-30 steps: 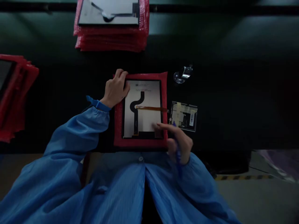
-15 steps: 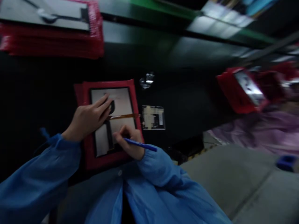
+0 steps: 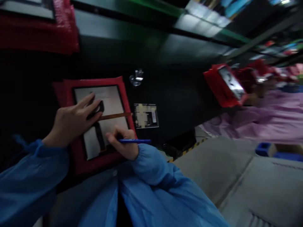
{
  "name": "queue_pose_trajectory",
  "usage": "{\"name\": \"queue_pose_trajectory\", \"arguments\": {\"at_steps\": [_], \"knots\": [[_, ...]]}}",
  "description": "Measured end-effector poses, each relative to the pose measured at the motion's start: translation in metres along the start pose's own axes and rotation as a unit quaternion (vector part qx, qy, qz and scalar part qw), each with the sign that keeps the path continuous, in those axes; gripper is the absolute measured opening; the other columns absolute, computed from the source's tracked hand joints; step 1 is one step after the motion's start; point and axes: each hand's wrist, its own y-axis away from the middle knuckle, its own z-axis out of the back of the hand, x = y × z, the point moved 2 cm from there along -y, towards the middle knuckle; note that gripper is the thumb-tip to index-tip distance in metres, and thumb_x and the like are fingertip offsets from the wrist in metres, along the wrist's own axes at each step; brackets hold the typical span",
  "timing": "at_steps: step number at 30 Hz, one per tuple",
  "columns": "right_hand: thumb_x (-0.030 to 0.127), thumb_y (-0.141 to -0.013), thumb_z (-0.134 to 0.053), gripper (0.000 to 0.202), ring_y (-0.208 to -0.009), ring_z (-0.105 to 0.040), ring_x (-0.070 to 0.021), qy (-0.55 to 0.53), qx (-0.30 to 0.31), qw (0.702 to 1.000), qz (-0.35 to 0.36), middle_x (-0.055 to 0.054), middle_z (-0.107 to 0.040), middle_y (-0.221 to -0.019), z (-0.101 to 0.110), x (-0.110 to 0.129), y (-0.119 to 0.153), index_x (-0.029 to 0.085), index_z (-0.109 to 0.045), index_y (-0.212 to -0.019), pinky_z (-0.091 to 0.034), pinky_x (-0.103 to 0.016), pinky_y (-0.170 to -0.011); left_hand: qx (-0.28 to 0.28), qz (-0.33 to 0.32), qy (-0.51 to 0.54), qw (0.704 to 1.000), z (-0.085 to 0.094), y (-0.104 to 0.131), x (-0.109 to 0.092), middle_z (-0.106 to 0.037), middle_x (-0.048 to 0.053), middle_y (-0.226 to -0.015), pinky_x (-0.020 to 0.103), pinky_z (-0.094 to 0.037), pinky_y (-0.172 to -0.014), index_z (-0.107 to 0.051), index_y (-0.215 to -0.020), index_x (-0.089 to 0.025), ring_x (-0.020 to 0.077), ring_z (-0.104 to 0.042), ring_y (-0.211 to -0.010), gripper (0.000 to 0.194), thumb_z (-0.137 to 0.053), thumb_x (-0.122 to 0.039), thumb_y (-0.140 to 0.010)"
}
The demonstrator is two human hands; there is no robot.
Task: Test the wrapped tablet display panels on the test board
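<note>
fingers of the left hand [image 3: 74,121] spread flat over the panel [image 3: 104,116], which lies on a red wrap [image 3: 68,94] on the black tabletop [image 3: 175,101]. the right hand [image 3: 124,143] is closed around a blue pen [image 3: 134,141] at the panel's lower part. an orange strip [image 3: 113,116] runs toward a small board [image 3: 146,116] just beside the wrap.

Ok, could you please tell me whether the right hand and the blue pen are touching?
Touching; the head view shows the right hand gripping the blue pen with its fingers.
</note>
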Motion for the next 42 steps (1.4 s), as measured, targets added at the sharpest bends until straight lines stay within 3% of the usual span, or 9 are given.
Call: {"name": "queue_pose_trajectory", "arguments": {"at_steps": [2, 8, 22, 25, 29, 32, 34, 38, 42], "knots": [[0.042, -0.088, -0.056, 0.038, -0.051, -0.037, -0.0092, 0.026, 0.016, 0.999, 0.024, 0.006, -0.038, -0.054, -0.001, -0.001, 0.002, 0.022, -0.038, -0.06, -0.033, -0.024, -0.052, 0.025, -0.019, -0.061, 0.998, -0.003, 0.001, 0.002, -0.052, 0.003, -0.153, 0.049, -0.058, -0.078, -0.063, -0.137, -0.033, 0.0352, -0.07, -0.104, 0.05, -0.045, -0.051, -0.095], [0.029, -0.087, -0.053, 0.038, -0.048, -0.028, -0.0085, 0.059, -0.018, 0.996, 0.065, 0.007, -0.028, -0.053, -0.003, -0.005, 0.002, 0.023, -0.03, -0.059, -0.028, -0.023, -0.048, 0.043, -0.047, -0.023, 0.998, -0.006, -0.002, 0.003, -0.051, 0.008, -0.153, 0.048, -0.054, -0.083, -0.059, -0.14, -0.028, 0.034, -0.07, -0.106, 0.047, -0.042, -0.035, -0.097], [0.021, -0.087, -0.055, 0.037, -0.044, -0.029, -0.0076, 0.133, -0.03, 0.984, 0.114, 0.007, -0.029, -0.051, -0.007, 0.002, 0.008, 0.022, -0.031, -0.058, -0.026, -0.023, -0.044, 0.054, -0.042, 0.014, 0.998, -0.006, -0.003, 0.002, -0.05, 0.007, -0.154, 0.049, -0.054, -0.083, -0.06, -0.138, -0.029, 0.0322, -0.07, -0.104, 0.047, -0.039, -0.029, -0.097], [0.025, -0.088, -0.059, 0.035, -0.042, -0.034, -0.0084, 0.074, -0.099, 0.984, 0.131, 0.007, -0.037, -0.051, 0.007, 0.002, 0.003, 0.023, -0.037, -0.061, -0.03, -0.023, -0.042, 0.005, -0.084, 0.023, 0.996, -0.009, -0.003, 0.005, -0.054, 0.011, -0.15, 0.044, -0.054, -0.077, -0.064, -0.134, -0.025, 0.0291, -0.072, -0.096, 0.043, -0.041, -0.03, -0.098], [0.033, -0.091, -0.068, 0.014, -0.054, -0.054, -0.0136, 0.066, -0.152, 0.971, 0.175, 0.002, -0.063, -0.07, 0.047, 0.001, -0.016, 0.024, -0.062, -0.083, -0.044, -0.028, -0.053, -0.032, -0.135, 0.037, 0.99, -0.009, 0.0, 0.008, -0.059, 0.014, -0.144, 0.036, -0.053, -0.071, -0.071, -0.125, -0.02, 0.0253, -0.073, -0.092, 0.044, -0.039, -0.041, -0.102], [0.034, -0.101, -0.054, 0.015, -0.071, -0.065, -0.0187, 0.158, -0.101, 0.966, 0.177, -0.003, -0.072, -0.089, 0.073, -0.005, -0.035, 0.025, -0.067, -0.101, -0.051, -0.034, -0.067, -0.021, -0.14, 0.071, 0.987, -0.004, 0.002, 0.004, -0.064, 0.012, -0.139, 0.031, -0.052, -0.073, -0.077, -0.111, -0.018, 0.0232, -0.073, -0.097, 0.056, -0.031, -0.048, -0.104], [0.037, -0.095, -0.063, 0.014, -0.087, -0.068, -0.0222, 0.211, -0.022, 0.957, 0.195, -0.005, -0.072, -0.102, 0.08, -0.011, -0.047, 0.024, -0.064, -0.101, -0.054, -0.038, -0.078, -0.001, -0.12, 0.132, 0.984, 0.001, 0.003, 0.0, -0.067, 0.01, -0.135, 0.03, -0.053, -0.078, -0.08, -0.101, -0.017, 0.0222, -0.073, -0.102, 0.062, -0.026, -0.048, -0.105], [0.038, -0.081, -0.079, 0.031, -0.085, -0.065, -0.0211, 0.223, 0.043, 0.951, 0.209, -0.005, -0.066, -0.1, 0.084, -0.018, -0.061, 0.023, -0.053, -0.092, -0.052, -0.036, -0.076, 0.06, -0.048, 0.325, 0.943, 0.008, 0.004, -0.01, -0.076, 0.01, -0.117, 0.028, -0.053, -0.078, -0.079, -0.081, -0.016, 0.0213, -0.073, -0.096, 0.061, -0.035, -0.054, -0.102], [0.027, -0.083, -0.074, 0.027, -0.073, -0.06, -0.016, 0.154, 0.102, 0.969, 0.164, -0.001, -0.063, -0.091, 0.087, -0.012, -0.066, 0.024, -0.047, -0.09, -0.048, -0.031, -0.067, 0.194, 0.063, 0.553, 0.808, 0.007, 0.004, -0.014, -0.078, 0.013, -0.089, 0.023, -0.045, -0.05, -0.073, -0.081, -0.016, 0.0162, -0.068, -0.065, 0.056, -0.042, -0.059, -0.096]]}}
